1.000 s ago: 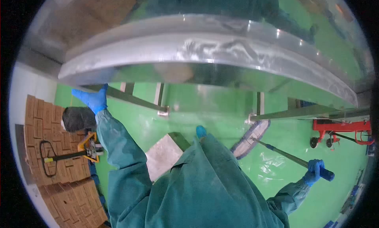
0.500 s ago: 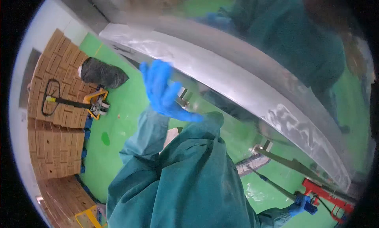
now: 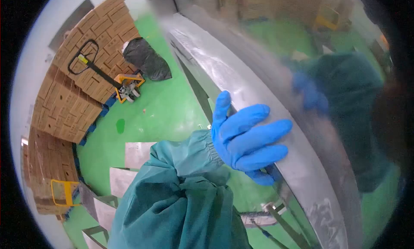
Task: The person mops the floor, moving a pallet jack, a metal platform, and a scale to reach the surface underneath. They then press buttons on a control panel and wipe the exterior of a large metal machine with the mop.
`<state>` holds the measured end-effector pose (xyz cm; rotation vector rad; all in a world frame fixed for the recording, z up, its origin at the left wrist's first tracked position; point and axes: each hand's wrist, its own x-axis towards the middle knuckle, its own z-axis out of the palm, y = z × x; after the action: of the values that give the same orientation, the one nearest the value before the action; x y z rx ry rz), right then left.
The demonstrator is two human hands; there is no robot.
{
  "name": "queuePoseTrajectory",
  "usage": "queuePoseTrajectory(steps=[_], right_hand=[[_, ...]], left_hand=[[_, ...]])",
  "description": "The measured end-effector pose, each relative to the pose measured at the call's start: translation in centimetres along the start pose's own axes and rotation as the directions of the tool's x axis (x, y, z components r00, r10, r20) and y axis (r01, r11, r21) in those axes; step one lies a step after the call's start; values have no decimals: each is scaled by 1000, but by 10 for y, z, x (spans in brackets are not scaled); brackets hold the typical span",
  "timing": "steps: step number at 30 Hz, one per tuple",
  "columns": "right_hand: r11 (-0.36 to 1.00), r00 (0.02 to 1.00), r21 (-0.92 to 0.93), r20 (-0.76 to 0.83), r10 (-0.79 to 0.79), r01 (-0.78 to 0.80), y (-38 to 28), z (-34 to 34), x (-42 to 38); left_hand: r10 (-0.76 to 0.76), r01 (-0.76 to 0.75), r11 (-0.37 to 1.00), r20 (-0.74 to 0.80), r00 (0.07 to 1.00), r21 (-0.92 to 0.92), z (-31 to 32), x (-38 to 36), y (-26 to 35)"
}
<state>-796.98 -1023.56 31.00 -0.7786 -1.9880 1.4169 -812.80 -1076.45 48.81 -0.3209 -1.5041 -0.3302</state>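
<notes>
My left hand (image 3: 250, 139), in a blue glove, is in front of the long steel ledge (image 3: 263, 98), its back towards me. Its fingers are spread and overlap the ledge in this view, and nothing shows in them. The thumb is partly hidden low behind the hand. A green sleeve covers the arm. Beyond the ledge rises a shiny steel panel (image 3: 345, 206), which mirrors a blue glove and green clothing. At the bottom, part of a thin dark rod (image 3: 269, 236) slants down out of view. My right hand is outside the frame.
Stacked cardboard boxes (image 3: 64, 113) line the left wall on blue pallets. A yellow pallet jack (image 3: 129, 85) stands before them, beside a black bag (image 3: 146, 61). Metal frames (image 3: 122, 178) stand on the green floor (image 3: 172, 106). A yellow frame (image 3: 67, 193) is at lower left.
My left hand has moved right and down, from beside the ledge to in front of it. The view has turned, and my right hand, closed on the rod's handle before, has left the frame.
</notes>
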Motion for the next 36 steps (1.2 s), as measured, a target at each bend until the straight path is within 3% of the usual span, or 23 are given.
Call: queuePoseTrajectory(steps=[1, 2, 4, 6, 12, 15, 17, 19, 21, 23, 25, 26, 27, 28, 29, 30, 31, 33, 34, 35, 36], right_hand=[[1000, 1000, -2, 0, -7, 7, 0, 6, 2], [1000, 1000, -3, 3, -11, 11, -1, 10, 3], [999, 1000, -20, 16, -25, 25, -5, 18, 4], [999, 999, -25, 21, -39, 39, -12, 23, 2], [993, 994, -47, 30, -105, 106, -47, 46, -31], [986, 986, -36, 41, -162, 164, -72, 66, -67], [976, 975, -18, 53, -217, 218, -96, 79, -102], [962, 959, 5, 64, -274, 275, -119, 89, -149], [941, 939, 29, 73, -337, 336, -153, 100, -210], [915, 909, 43, 106, -404, 401, -203, 116, -285], [903, 887, -1, 190, -421, 429, -263, 122, -346], [947, 859, 119, 399, -320, 298, -286, 116, -359], [968, 773, 216, 591, -231, 124, -308, 115, -383], [967, 784, 213, 573, -239, 139, -333, 118, -413], [878, 560, 408, 678, -475, 252, -366, 136, -463], [746, 276, 595, 694, -665, 299, -393, 145, -498], [744, 289, 586, 687, -666, 322, -414, 142, -515], [683, -140, 608, 779, -611, 404, -446, 135, -541], [694, 41, 606, 741, -670, 389, -456, 138, -578], [687, 42, 610, 735, -676, 395, -464, 140, -597], [664, -64, 675, 715, -696, 321, -471, 140, -609]], left_hand=[[-10, 10, 1000, -7, 1000, 6, 0, 0, 0], [20, -20, 1000, 106, 994, -3, -8, 3, -2], [66, -63, 998, 182, 981, -22, -11, 5, -4], [79, -76, 997, 149, 986, -22, -5, 5, -3], [116, -94, 990, 244, 963, -102, -25, -1, -7], [101, 12, 963, 405, 909, -268, -78, -17, -10], [3, 227, 905, 538, 843, -360, -128, -53, -28], [-115, 443, 832, 677, 727, -334, -192, -95, -55], [-211, 644, 764, 936, 280, -21, -264, -142, -88], [-308, 673, 710, 951, 33, 207, -334, -200, -104], [-201, 653, 699, 956, -215, 293, -385, -229, -116], [-175, 677, 684, 962, -210, 272, -402, -234, -113], [-139, 684, 671, 954, -265, 287, -416, -237, -111], [-104, 685, 664, 944, -313, 300, -425, -239, -111], [-83, 691, 668, 951, -298, 275, -432, -245, -105], [-122, 758, 636, 989, -84, 143, -436, -252, -90], [-168, 797, 604, 977, 131, -3, -438, -253, -77], [-44, 894, 439, 991, 123, -91, -441, -205, -71], [-35, 891, 442, 990, 135, -106, -443, -198, -63], [-48, 885, 371, 946, 322, -282, -446, -193, -53], [-80, 841, 300, 867, 492, -450, -451, -188, -44]])
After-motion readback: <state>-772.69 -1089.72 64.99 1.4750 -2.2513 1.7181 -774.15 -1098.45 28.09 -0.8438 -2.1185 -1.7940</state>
